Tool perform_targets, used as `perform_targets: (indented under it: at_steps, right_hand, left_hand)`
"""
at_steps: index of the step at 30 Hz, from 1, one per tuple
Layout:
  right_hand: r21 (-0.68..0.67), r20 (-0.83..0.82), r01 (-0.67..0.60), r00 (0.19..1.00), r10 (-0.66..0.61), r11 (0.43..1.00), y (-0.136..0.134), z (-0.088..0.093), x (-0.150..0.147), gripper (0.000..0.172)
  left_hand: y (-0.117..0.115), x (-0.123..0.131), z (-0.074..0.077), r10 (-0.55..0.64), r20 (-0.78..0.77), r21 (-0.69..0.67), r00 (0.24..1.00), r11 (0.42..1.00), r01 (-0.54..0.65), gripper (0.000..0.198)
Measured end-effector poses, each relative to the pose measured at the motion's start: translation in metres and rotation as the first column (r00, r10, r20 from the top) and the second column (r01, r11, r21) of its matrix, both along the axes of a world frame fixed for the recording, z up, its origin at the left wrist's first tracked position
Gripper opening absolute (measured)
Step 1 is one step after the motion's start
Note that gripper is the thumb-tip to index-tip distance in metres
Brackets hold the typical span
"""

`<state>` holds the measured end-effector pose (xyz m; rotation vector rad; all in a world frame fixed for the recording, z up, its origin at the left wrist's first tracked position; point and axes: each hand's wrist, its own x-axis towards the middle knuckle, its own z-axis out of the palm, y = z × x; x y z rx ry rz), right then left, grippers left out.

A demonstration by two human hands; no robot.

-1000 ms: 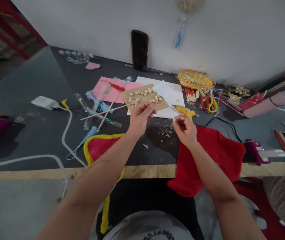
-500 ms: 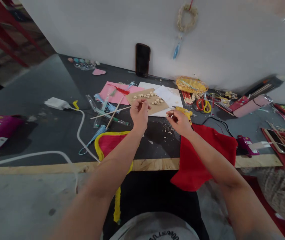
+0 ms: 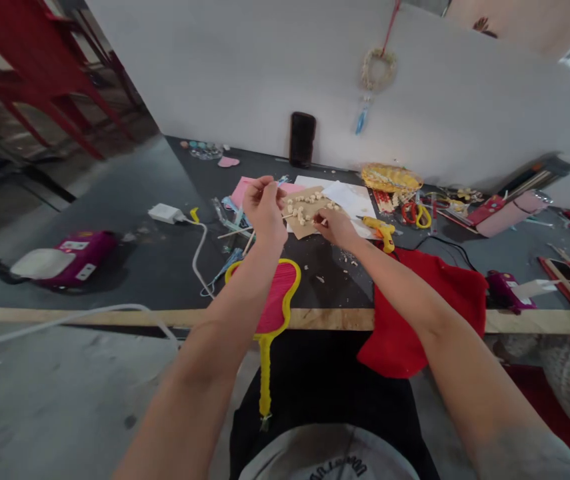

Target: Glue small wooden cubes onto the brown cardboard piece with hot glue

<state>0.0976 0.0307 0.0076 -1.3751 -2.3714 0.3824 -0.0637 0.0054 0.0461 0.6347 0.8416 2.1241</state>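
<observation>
My left hand (image 3: pixel 267 210) is raised over the left part of the worktable, its fingers drawn together. Whatever they hold, if anything, is too small to make out. My right hand (image 3: pixel 339 229) reaches down at the edge of a brown card (image 3: pixel 305 230), fingertips pinched beside small cream-coloured pieces (image 3: pixel 301 215). What sits between those fingertips is hidden. Several such pieces lie scattered on the card, which rests on white paper (image 3: pixel 365 200). A yellow glue gun (image 3: pixel 382 232) lies just right of my right hand. Below my left wrist is a pink panel with a fuzzy yellow border (image 3: pixel 292 280).
Red cloth (image 3: pixel 429 287) hangs over the table's front edge under my right forearm. Scissors (image 3: pixel 422 215), a yellow basket (image 3: pixel 389 177) and a pink bottle (image 3: pixel 512 212) stand to the right. A phone (image 3: pixel 303 139) leans on the wall. A white cable (image 3: pixel 199 250) crosses the left side.
My right hand has moved left and onto the card with the small pieces. My left hand has risen slightly. The whole view has shifted, showing more of the left side.
</observation>
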Motion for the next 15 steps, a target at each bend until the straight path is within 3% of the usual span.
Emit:
perform_targets:
  at_steps: [8, 15]
  right_hand:
    - [-0.026, 0.138, 0.067, 0.989, -0.063, 0.997, 0.006, -0.001, -0.025, 0.022]
    - [0.011, 0.113, 0.074, 0.991, -0.075, 0.997, -0.01, 0.008, 0.003, 0.032]
  left_hand:
    - [-0.019, -0.01, -0.001, -0.057, 0.047, -0.078, 0.997, 0.995, 0.06, 0.01]
    - [-0.026, -0.001, -0.002, -0.118, 0.044, -0.081, 0.992, 0.989, 0.122, 0.01]
